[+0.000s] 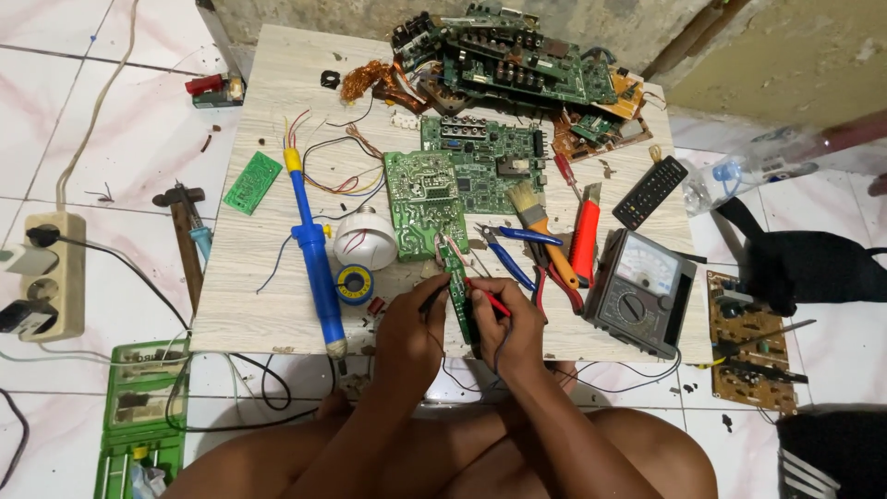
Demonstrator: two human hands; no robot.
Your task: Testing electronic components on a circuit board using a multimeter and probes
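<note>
My left hand grips a black probe against a narrow green circuit strip at the near edge of the low wooden table. My right hand holds a red probe on the same strip. The probes' leads run to an analog multimeter lying to the right. A larger green circuit board lies just beyond the strip.
On the table: a blue desoldering pump, a white bulb, a solder roll, blue-handled pliers, a brush, a red cutter, a remote, and piled circuit boards at the back. A power strip and hammer lie on the tiled floor.
</note>
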